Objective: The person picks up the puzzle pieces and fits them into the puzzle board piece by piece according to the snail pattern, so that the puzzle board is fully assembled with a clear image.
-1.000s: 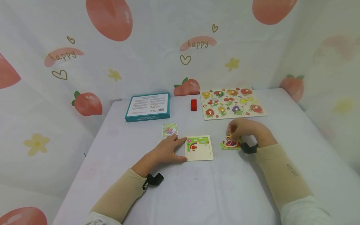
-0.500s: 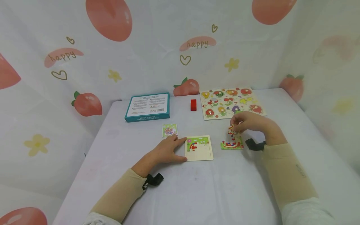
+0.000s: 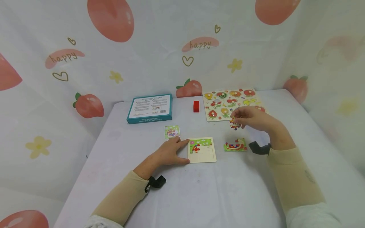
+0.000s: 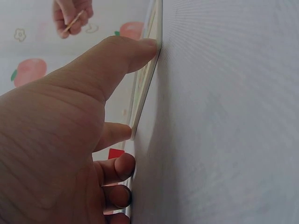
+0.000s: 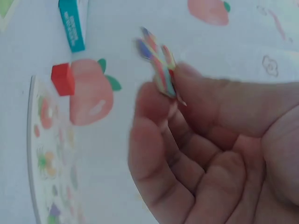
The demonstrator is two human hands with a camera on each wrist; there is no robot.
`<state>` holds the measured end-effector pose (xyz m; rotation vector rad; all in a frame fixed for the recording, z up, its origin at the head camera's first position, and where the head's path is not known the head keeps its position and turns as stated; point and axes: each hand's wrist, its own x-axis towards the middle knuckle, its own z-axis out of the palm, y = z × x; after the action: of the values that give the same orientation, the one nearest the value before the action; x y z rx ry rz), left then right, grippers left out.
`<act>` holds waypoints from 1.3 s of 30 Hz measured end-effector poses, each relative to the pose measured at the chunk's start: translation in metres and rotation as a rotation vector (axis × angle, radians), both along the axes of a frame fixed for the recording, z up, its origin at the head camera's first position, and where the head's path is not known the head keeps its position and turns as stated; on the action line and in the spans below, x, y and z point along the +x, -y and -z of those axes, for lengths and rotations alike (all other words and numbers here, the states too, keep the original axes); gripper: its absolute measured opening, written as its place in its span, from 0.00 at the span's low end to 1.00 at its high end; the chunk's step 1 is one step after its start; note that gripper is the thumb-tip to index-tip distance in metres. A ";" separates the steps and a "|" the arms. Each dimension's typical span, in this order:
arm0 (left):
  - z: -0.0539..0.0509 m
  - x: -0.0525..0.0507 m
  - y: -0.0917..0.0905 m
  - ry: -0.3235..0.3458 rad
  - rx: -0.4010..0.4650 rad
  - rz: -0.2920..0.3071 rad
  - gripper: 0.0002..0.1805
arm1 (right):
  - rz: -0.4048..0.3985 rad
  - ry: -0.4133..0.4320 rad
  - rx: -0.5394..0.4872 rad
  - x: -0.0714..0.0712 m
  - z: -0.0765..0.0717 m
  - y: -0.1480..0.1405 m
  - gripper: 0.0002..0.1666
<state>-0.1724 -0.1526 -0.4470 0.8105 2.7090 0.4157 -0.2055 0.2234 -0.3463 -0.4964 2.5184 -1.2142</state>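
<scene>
My right hand (image 3: 251,118) pinches a jigsaw puzzle piece (image 3: 235,123), colourful and knobbed, between thumb and fingertips, raised above the table. In the right wrist view the puzzle piece (image 5: 159,63) is tilted and blurred. My left hand (image 3: 168,152) lies beside a wooden puzzle tray (image 3: 205,155). Its spread thumb and index finger touch the tray's left corners; the other fingers are loosely bent, as the left wrist view shows. Several joined pieces fill the tray's upper left part. To the tray's right lie loose puzzle pieces (image 3: 235,146), overlapping, green, red and purple.
A small picture card (image 3: 172,131) lies above my left hand. Farther back are a teal-edged box (image 3: 149,108), a red block (image 3: 196,106) and a fruit peg board (image 3: 216,117), partly covered by my right hand. A printed cloth hangs behind the table.
My right hand has lifted the puzzle piece off the loose pile and carried it up and away, towards the fruit board. My left hand and the tray have stayed in place.
</scene>
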 end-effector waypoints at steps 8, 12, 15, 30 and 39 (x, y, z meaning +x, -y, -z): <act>-0.002 0.001 -0.001 0.001 0.006 0.005 0.50 | 0.050 -0.041 -0.085 0.013 -0.013 0.014 0.15; -0.002 0.002 -0.001 -0.001 0.000 0.002 0.50 | 0.076 -0.066 -0.139 0.018 -0.018 0.023 0.18; -0.002 0.002 -0.001 0.004 0.000 0.000 0.50 | 0.106 -0.078 -0.188 0.022 -0.020 0.031 0.19; -0.003 0.000 0.000 -0.002 0.009 0.011 0.50 | 0.094 0.011 -0.284 0.030 -0.014 0.069 0.20; 0.000 -0.003 0.000 0.004 -0.012 0.010 0.50 | -0.023 0.046 -0.207 0.021 0.008 0.081 0.26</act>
<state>-0.1753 -0.1529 -0.4468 0.8195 2.6999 0.3984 -0.1847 0.1423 -0.3544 -0.5371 2.3547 -1.4694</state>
